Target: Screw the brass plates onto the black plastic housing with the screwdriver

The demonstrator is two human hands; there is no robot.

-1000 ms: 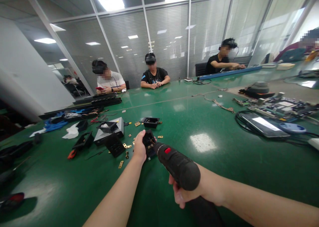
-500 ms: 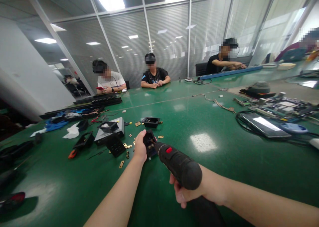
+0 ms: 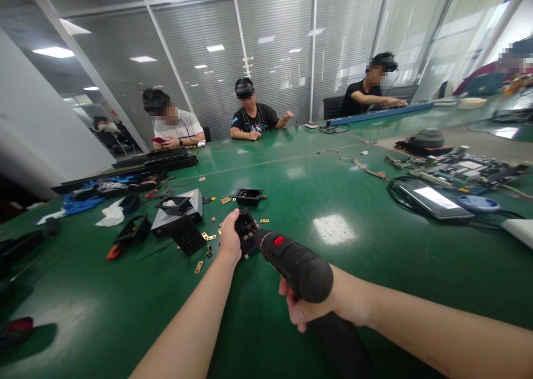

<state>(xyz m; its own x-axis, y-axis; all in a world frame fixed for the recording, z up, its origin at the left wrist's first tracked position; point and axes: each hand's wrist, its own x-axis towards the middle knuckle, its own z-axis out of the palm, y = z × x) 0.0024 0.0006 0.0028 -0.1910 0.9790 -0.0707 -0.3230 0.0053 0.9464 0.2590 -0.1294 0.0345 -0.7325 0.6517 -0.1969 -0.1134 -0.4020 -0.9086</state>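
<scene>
My left hand (image 3: 230,236) grips a small black plastic box (image 3: 246,227) by its left side, its open top tilted towards me. Brass-coloured parts show inside it. My right hand (image 3: 306,307) is wrapped round the handle of a black cordless drill (image 3: 297,265) with a red switch. The drill's tip points into the box; whether it touches a screw there is too small to tell. Several brass plates (image 3: 199,267) lie left of the box. Just beyond it sits another black box (image 3: 249,196) with brass tabs.
Black housings (image 3: 188,237) and a grey metal box (image 3: 198,206) lie at left, near blue gloves (image 3: 83,202). A tablet-like device (image 3: 437,202), cables and a circuit board (image 3: 466,167) are at right. Several people sit across the green table (image 3: 283,340).
The view has shifted slightly, so everything sits a little higher and further left. Drill and box keep nearly the same relation. The middle person opposite has raised a hand to the side.
</scene>
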